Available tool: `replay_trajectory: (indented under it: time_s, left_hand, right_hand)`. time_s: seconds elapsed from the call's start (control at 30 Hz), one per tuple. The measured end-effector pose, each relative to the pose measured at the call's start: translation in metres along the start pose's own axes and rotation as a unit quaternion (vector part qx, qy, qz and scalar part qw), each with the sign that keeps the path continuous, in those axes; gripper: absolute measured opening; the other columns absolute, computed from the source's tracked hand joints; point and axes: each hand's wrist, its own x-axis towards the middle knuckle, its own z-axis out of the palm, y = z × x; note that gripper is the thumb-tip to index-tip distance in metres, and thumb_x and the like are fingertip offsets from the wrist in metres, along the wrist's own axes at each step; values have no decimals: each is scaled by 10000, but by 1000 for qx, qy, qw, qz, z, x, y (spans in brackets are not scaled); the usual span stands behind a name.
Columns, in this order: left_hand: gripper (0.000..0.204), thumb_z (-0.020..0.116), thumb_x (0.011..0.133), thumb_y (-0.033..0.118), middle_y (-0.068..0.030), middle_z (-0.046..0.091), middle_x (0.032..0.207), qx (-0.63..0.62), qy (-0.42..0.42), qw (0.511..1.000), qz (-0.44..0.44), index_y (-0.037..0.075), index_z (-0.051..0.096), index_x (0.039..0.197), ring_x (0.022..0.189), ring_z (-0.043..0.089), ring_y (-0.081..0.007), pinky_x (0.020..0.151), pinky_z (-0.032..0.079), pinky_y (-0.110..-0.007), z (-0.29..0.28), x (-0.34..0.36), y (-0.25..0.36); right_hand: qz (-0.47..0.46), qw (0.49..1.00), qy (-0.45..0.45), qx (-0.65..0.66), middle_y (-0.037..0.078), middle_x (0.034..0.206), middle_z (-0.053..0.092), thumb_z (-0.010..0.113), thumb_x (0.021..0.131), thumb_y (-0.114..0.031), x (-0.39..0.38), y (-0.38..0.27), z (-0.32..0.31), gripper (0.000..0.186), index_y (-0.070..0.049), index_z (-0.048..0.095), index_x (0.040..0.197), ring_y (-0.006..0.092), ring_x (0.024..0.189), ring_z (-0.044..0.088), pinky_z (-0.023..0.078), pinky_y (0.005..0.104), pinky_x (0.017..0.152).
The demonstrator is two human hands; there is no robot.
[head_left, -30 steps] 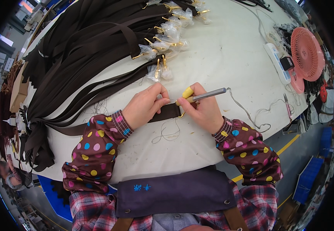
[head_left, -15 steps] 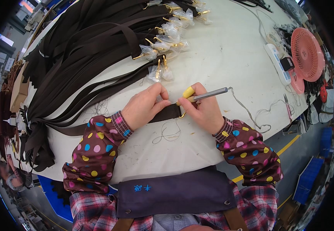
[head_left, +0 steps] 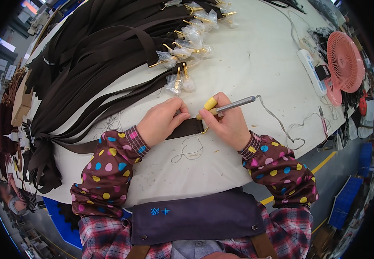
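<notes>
My right hand (head_left: 228,125) is closed around a slim grey corded pen-shaped tool (head_left: 238,103), its lower end pointing left over a dark brown webbing strap (head_left: 187,128). Yellow wrapping (head_left: 210,103) covers one of that hand's fingertips. My left hand (head_left: 163,121) pinches thumb and forefinger together just above the strap's end; whatever is between them is too small to make out. A gold metal hook (head_left: 205,130) sits at the strap's end, beside my right thumb. Loose thread (head_left: 187,156) curls on the table below the strap.
Many dark straps (head_left: 83,64) lie bundled at the far left, their gold hooks wrapped in clear plastic (head_left: 180,82). At the right are a white power strip (head_left: 312,72), a pink fan (head_left: 345,61) and scissors-like snips (head_left: 323,118). The tool's cord (head_left: 277,123) trails right across the white table (head_left: 256,64).
Both hands stay almost in place. The tool's cord has shifted slightly, and a little more of the strap's end shows between the hands.
</notes>
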Motion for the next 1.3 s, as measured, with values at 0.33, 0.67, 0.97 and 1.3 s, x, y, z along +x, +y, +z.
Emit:
replay_trajectory:
  time_s: [0.33, 0.67, 0.97, 1.3]
  left_hand:
    - [173, 586, 927, 205, -138, 624, 861, 21, -5, 1000, 1, 38, 543, 943, 820, 610, -337, 690, 467, -403, 2, 1, -1]
    - [172, 588, 927, 212, -133, 634, 845, 27, 2, 1000, 4, 45, 552, 943, 808, 618, -332, 681, 470, -404, 3, 1, -1]
    - [165, 604, 925, 192, -121, 618, 833, 0, 8, 999, -31, 42, 545, 960, 769, 608, -290, 666, 471, -367, 4, 0, -1]
    - [307, 742, 798, 262, -51, 548, 889, 203, 16, 979, 29, 99, 511, 916, 751, 608, -255, 624, 487, -367, -7, -22, 13]
  right_hand:
    - [40, 998, -43, -21, 5, 735, 556, 648, 903, -97, -1, 0, -2, 187, -16, 479, 913, 34, 618, 510, 420, 205, 531]
    - [29, 998, -47, -23, 11, 744, 562, 645, 903, -83, 0, 3, -1, 188, -13, 470, 915, 28, 602, 510, 418, 199, 510]
    - [27, 998, -44, -28, 7, 737, 563, 648, 902, -91, 0, 2, -1, 190, -17, 474, 912, 27, 613, 509, 406, 198, 504]
    - [-17, 997, 36, 62, 30, 717, 599, 672, 882, -136, 0, -2, -5, 211, -24, 494, 895, 64, 616, 543, 410, 231, 532]
